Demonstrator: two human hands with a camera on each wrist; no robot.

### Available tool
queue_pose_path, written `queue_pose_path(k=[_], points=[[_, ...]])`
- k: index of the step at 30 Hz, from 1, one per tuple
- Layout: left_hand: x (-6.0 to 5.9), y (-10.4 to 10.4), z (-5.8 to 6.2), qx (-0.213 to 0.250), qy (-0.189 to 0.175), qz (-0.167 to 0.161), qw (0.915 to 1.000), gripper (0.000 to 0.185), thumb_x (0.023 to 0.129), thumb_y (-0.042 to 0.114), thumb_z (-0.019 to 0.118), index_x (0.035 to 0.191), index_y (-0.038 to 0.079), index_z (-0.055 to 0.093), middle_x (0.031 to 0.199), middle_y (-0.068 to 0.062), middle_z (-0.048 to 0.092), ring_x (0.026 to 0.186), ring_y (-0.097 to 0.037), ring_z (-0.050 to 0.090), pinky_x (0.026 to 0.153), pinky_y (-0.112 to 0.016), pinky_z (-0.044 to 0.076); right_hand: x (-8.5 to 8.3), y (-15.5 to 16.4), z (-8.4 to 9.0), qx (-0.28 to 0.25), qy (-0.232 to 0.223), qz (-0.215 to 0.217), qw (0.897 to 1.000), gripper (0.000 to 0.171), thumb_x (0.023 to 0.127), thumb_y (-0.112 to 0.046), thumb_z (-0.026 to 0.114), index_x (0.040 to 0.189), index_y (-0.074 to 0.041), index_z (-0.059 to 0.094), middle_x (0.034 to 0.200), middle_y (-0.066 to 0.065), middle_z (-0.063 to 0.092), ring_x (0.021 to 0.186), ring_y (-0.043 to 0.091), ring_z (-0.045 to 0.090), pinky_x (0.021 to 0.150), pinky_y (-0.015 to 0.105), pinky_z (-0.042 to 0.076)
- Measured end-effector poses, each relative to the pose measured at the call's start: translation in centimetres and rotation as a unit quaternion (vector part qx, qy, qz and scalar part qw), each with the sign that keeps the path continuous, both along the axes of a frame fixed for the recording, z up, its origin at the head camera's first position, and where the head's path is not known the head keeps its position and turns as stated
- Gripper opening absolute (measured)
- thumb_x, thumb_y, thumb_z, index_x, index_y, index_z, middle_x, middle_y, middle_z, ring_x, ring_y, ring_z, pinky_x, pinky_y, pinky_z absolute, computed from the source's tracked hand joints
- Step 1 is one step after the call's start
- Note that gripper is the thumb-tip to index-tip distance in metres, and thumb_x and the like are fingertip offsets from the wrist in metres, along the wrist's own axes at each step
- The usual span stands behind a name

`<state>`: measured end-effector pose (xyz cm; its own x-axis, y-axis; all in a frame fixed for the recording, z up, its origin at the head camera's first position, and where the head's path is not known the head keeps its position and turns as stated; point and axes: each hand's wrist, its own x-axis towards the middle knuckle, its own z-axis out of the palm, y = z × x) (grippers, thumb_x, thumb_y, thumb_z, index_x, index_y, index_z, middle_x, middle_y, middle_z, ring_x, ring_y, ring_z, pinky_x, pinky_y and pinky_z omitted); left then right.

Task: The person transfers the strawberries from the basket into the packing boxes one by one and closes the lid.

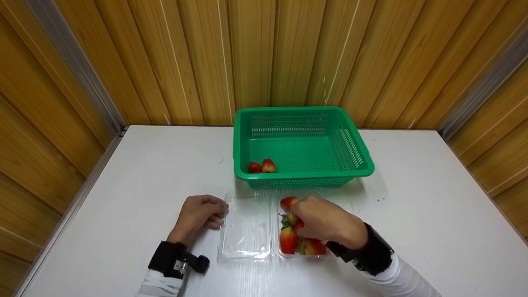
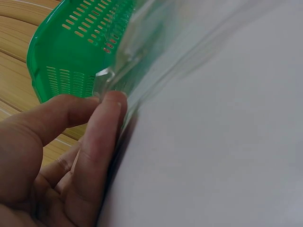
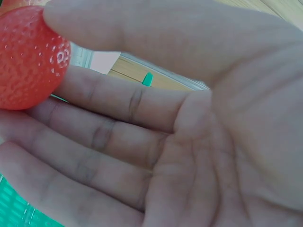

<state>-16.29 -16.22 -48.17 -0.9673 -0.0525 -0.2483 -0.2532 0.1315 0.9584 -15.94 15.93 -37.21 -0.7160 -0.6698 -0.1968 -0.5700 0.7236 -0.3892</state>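
The right hand's point(image 1: 328, 220) fingers point(image 3: 109, 101) pinch a strawberry point(image 1: 288, 202) at the far end of the clear tray point(image 1: 319, 255), while the left hand's point(image 1: 200, 214) fingers point(image 2: 102, 137) curl against the edge of the open lid point(image 1: 246, 231), steadying it on the surface point(image 1: 412, 231). This looks like the picking-out step, with two berries point(image 1: 261, 166) already in the green basket point(image 1: 363, 154) just beyond. The next move likely calls for a gentle lift over the near rim, without squeezing the fruit.
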Motion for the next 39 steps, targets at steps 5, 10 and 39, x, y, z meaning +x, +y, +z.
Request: queue_pose_path(k=[5,10,39], points=[[-0.04,-0.02,0.03,0.004,-0.002,-0.008,1.0,0.015,0.091,0.006,0.077,0.1,-0.006,0.077,0.079,-0.013,0.071,0.059,-0.017,0.068,0.06,-0.033,0.066,-0.06,-0.04,-0.21,-0.005,0.024,0.021,0.999,0.03,0.083,0.003,0.08,0.071,-0.011,0.057,0.064,-0.007,0.034,0.06,0.013,0.04,0.051,0.025,0.032],[0.06,-0.04,0.14,0.008,-0.002,-0.007,0.9999,0.015,0.091,0.005,0.076,0.101,-0.006,0.077,0.08,-0.014,0.072,0.061,-0.017,0.069,0.06,-0.033,0.066,-0.05,-0.25,-0.3,0.002,0.015,0.01,1.0,0.03,0.084,0.002,0.079,0.071,-0.011,0.055,0.064,-0.006,0.032,0.06,0.014,0.039,0.051,0.025,0.031],[0.14,-0.03,0.24,0.002,-0.002,-0.006,1.0,0.015,0.09,0.004,0.077,0.102,-0.005,0.077,0.081,-0.014,0.072,0.061,-0.019,0.07,0.061,-0.033,0.066,-0.34,0.32,0.03,-0.012,-0.002,-0.02,1.0,0.022,0.087,-0.003,0.082,0.079,-0.01,0.062,0.063,-0.005,0.041,0.059,0.014,0.045,0.051,0.026,0.036]])
